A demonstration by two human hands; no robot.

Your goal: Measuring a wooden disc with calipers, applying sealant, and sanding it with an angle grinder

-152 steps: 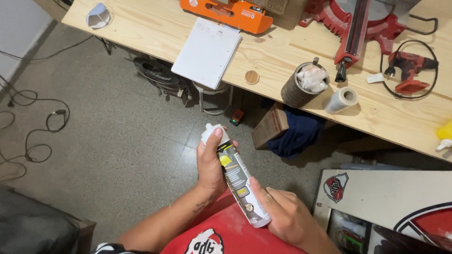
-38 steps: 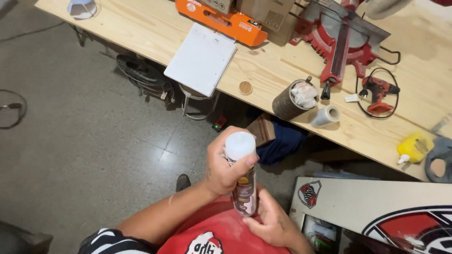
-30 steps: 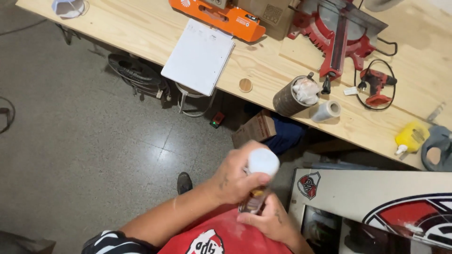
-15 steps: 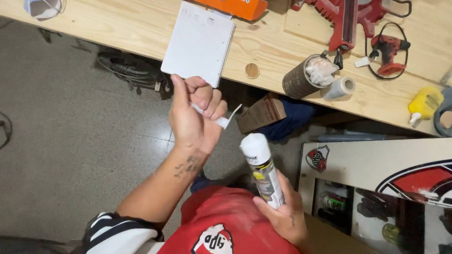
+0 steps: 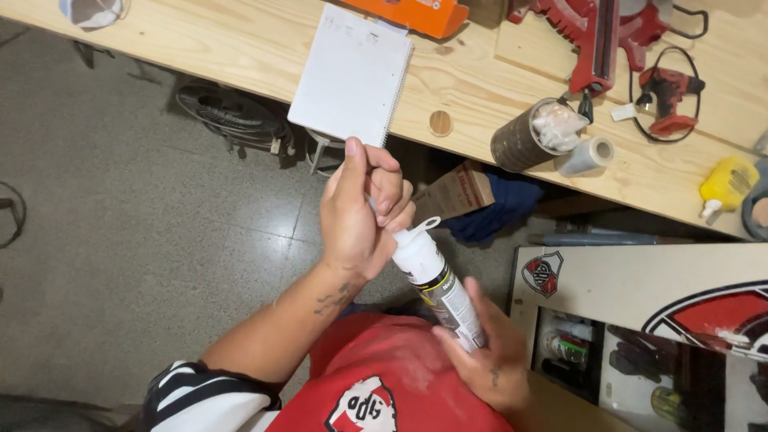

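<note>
Gripping the tube (image 5: pixel 438 280) low on its body, the right hand (image 5: pixel 490 360) kept it tilted before the chest; left hand (image 5: pixel 362 210) pinched the nozzle (image 5: pixel 420 230) at its tip, below the desk (image 5: pixel 480 120).

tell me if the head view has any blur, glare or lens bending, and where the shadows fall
Head view: sharp across the left hand, the white-capped sealant tube and the right hand; light is soft and even, with only a faint sheen on the speckled grey floor; deep shadow lies under the pale wooden workbench; the bench edge slants, but no clear lens bending shows.
</note>
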